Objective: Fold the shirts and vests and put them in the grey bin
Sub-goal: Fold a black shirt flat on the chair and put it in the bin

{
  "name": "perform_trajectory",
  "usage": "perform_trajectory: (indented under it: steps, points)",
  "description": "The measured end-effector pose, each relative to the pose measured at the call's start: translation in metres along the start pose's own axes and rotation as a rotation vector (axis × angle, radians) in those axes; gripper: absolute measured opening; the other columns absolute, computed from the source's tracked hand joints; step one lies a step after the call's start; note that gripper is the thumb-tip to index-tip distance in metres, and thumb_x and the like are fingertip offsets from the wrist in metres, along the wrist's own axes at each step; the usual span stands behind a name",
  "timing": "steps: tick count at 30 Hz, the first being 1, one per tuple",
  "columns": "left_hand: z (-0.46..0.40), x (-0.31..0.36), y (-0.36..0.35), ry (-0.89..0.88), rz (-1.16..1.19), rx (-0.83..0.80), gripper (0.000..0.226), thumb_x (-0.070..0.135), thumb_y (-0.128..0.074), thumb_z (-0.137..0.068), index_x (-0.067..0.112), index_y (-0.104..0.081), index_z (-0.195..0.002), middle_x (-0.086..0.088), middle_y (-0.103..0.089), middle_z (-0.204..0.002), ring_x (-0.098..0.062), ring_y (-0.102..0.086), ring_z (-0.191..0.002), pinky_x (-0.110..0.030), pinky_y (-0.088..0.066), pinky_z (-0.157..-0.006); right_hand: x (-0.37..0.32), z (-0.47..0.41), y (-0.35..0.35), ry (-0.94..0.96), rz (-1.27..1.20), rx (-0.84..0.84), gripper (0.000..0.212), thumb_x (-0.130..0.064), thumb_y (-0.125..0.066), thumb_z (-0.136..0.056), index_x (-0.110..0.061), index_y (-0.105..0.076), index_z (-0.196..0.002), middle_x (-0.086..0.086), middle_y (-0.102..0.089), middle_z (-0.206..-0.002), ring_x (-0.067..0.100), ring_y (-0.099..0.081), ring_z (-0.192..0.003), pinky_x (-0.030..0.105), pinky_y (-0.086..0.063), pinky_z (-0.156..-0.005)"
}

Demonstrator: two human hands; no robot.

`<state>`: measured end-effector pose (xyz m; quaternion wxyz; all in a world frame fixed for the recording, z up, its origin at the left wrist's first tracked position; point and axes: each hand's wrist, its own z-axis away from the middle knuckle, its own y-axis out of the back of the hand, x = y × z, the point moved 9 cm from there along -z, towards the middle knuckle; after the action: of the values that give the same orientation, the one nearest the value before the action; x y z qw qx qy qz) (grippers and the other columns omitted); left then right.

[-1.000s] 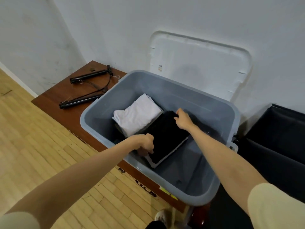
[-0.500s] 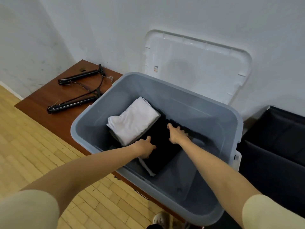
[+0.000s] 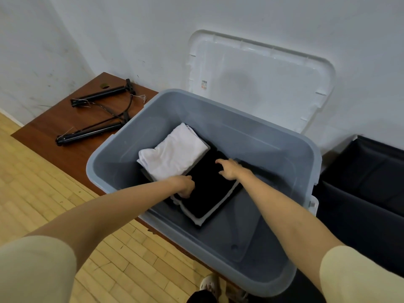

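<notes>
Your folded black garment (image 3: 207,189) has settled flat inside the grey plastic bin (image 3: 284,149), right of the folded white shirt (image 3: 175,154). Left hand (image 3: 185,186) fingers still pinch its near-left edge; right hand (image 3: 229,170) fingers now rest spread on top, releasing.

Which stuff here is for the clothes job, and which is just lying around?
For the job: grey bin, black shirt, white shirt, left hand, right hand.
Lying around: white lid, black poles, brown table.

soft even light, sharp centre (edges bowed, perhaps slightly smeared).
</notes>
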<state>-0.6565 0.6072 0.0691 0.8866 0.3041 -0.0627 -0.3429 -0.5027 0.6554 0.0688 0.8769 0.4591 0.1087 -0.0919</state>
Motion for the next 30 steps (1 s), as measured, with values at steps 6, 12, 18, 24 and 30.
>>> perform_trajectory:
  steps: [6, 12, 18, 24, 30]
  points:
    - [0.018, -0.002, 0.008, 0.025, 0.118, -0.049, 0.048, 0.037, -0.044, -0.101, 0.009, -0.047, -0.140, -0.009, -0.051, -0.137, -0.030, -0.052, -0.120, -0.039, -0.044, -0.100, -0.010, 0.044, 0.052, 0.087, 0.003, 0.013, 0.057, -0.022, -0.051, -0.098, -0.012, -0.029, -0.150, 0.011, -0.033, -0.154, 0.030, -0.033, -0.139, 0.035, -0.030, -0.112]
    - [0.068, 0.009, 0.032, 0.090, 0.318, 0.111, 0.043, 0.035, -0.050, -0.099, 0.007, -0.056, -0.132, -0.008, -0.057, -0.132, -0.026, -0.055, -0.117, -0.033, -0.042, -0.095, 0.005, 0.163, 0.117, 0.298, -0.186, 0.418, 0.038, -0.023, -0.052, -0.099, -0.009, -0.049, -0.133, 0.013, -0.048, -0.135, 0.026, -0.045, -0.126, 0.030, -0.033, -0.104]
    - [0.169, 0.084, 0.118, -0.108, 0.667, 1.043, 0.033, 0.012, -0.060, -0.093, 0.006, -0.057, -0.125, -0.013, -0.059, -0.119, -0.023, -0.060, -0.100, -0.024, -0.043, -0.088, 0.069, 0.299, 0.141, 0.449, -0.339, 0.780, 0.035, -0.015, -0.050, -0.099, -0.011, -0.050, -0.134, 0.005, -0.051, -0.133, 0.017, -0.047, -0.125, 0.027, -0.035, -0.107]
    - [0.261, 0.203, 0.119, -0.119, 0.811, 1.452, 0.028, 0.009, -0.056, -0.094, 0.010, -0.057, -0.121, -0.001, -0.052, -0.115, -0.008, -0.057, -0.090, -0.023, -0.047, -0.080, 0.172, 0.385, 0.095, 0.356, -0.362, 0.732, 0.043, -0.018, -0.051, -0.099, -0.015, -0.042, -0.141, 0.004, -0.048, -0.137, 0.015, -0.045, -0.126, 0.025, -0.035, -0.104]
    - [0.257, 0.323, 0.096, -0.212, 0.813, 1.409, 0.029, 0.007, -0.056, -0.093, 0.011, -0.058, -0.121, -0.002, -0.056, -0.114, -0.013, -0.060, -0.096, -0.028, -0.050, -0.084, 0.269, 0.437, 0.012, 0.157, -0.344, 0.562, 0.057, -0.035, -0.050, -0.099, -0.017, -0.029, -0.149, 0.007, -0.039, -0.148, 0.021, -0.037, -0.137, 0.036, -0.033, -0.112]
